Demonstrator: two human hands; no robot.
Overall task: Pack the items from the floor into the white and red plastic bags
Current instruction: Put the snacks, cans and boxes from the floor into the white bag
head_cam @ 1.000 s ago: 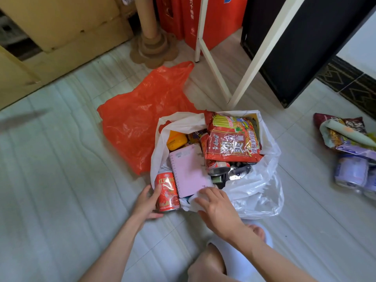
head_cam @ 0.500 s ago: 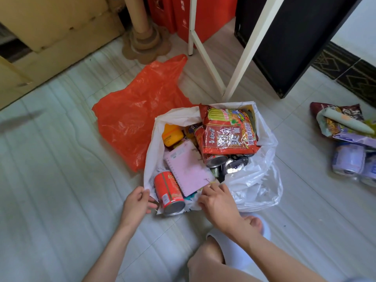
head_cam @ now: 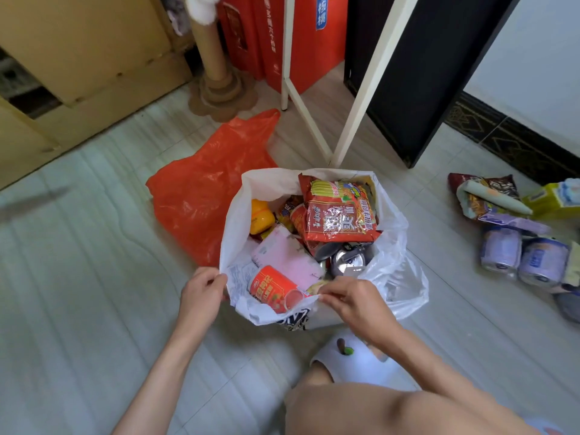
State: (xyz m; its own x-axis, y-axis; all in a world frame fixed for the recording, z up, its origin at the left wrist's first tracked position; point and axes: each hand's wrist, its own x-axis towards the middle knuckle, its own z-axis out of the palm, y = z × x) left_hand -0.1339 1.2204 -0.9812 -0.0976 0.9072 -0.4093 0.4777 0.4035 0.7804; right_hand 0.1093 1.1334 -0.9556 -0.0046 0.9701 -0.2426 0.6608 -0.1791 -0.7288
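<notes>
On the floor point(head_cam: 78, 277), directly ahead of the person, stands the white plastic bag point(head_cam: 238, 221), mouth open and nearly full. Visible inside: a red noodle packet point(head_cam: 340, 219), a pink notebook point(head_cam: 284, 255), a yellow bottle point(head_cam: 261, 215), silver can tops point(head_cam: 348, 262), and a red can point(head_cam: 276, 287) lying at the near rim.

Left hand point(head_cam: 201, 293): grip pinching the near-left edge of the bag's rim between thumb and fingers. Right hand point(head_cam: 354, 302): grip pinching the near-right edge of the rim, fingers curled over the plastic. Both hold the mouth apart.

The red plastic bag point(head_cam: 204, 196) lies flat and apparently empty on the floor, touching the white bag on its far-left side. A pile of unpacked items point(head_cam: 508, 233) remains on the floor well apart to the right: snack packets, purple wrapped rolls, a yellow box.

Assessment: the step in hand appears to be settling the contents and adjusting the white bag's opening. Packing is partly done. The white bag has little room left; the next move likely calls for releasing one hand, reaching right for the remaining pile, and opening the red bag to receive it.
</notes>
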